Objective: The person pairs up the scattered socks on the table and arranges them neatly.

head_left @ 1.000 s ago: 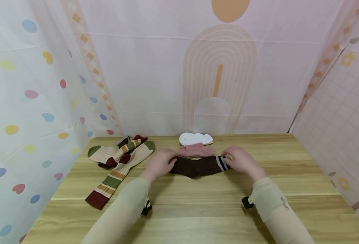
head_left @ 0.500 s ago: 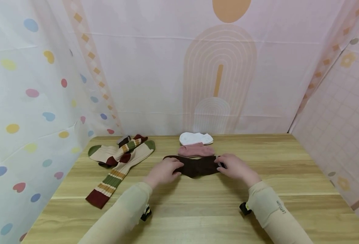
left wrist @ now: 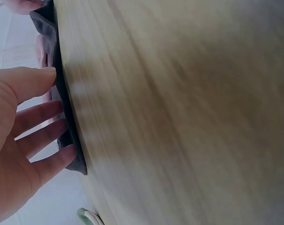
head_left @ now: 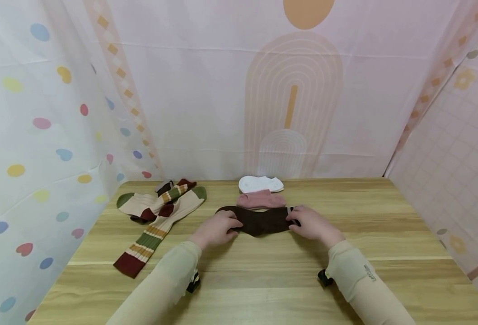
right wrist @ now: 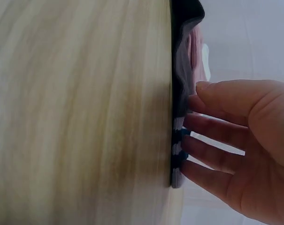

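Observation:
A dark brown sock (head_left: 261,221) with a grey-striped cuff lies flat across the table, toe end to the left. My left hand (head_left: 217,228) rests on its toe end; in the left wrist view the fingers (left wrist: 43,133) are spread, with the tips on the fabric. Over the striped cuff lies my right hand (head_left: 313,222), its loosely extended fingers (right wrist: 214,129) touching the stripes in the right wrist view. Just behind the brown sock is a pink sock (head_left: 261,199), and behind that a white sock (head_left: 260,184).
At the left, cream socks (head_left: 184,206) with green, mustard and maroon bands lie crossed in a loose heap, with a dark sock (head_left: 165,188) partly under them. The wooden table (head_left: 259,289) meets a patterned curtain (head_left: 206,113) at the back; more curtains hang at both sides.
Both hands have moved inward along the brown sock, the left to the right and the right to the left. The toe tip is uncovered now. The sock itself stays in place.

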A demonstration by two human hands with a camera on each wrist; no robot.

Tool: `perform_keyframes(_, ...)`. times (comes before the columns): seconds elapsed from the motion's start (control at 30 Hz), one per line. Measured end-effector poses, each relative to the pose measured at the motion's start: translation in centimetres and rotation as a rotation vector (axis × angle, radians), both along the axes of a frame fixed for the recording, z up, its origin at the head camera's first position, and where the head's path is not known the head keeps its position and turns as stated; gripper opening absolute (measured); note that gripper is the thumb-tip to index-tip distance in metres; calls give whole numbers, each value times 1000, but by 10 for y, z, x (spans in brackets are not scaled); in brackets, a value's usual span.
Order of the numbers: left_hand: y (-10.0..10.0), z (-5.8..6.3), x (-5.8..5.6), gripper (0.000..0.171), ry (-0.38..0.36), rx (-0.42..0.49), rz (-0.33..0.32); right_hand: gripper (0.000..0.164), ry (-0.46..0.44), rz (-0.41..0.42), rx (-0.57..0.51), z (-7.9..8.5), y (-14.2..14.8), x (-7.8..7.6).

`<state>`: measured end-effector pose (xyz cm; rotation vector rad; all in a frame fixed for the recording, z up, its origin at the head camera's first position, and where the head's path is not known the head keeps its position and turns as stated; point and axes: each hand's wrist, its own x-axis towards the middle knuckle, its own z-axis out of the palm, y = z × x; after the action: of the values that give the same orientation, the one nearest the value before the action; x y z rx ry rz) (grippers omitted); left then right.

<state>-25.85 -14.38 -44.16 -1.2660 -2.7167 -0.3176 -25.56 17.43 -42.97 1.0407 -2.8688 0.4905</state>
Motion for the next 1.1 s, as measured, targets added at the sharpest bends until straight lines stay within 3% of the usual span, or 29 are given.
perform_keyframes(0.17,-2,-1,-2,21,0,-16,-5,15,4,0,-7,-2,3,-5)
perform_keyframes(0.47,-11,-2,-7,21,24,11,-81,12,7,18,-20,-3,6,-9)
perform_keyframes(0.83,-17,-4,-12,20,-24,8,-69,14,2,35,-12,1,5,-6)
perform_keyframes(1.1,-25,0,-7,23,-62,62,-25,18,-21,38,0,4,5,-3)
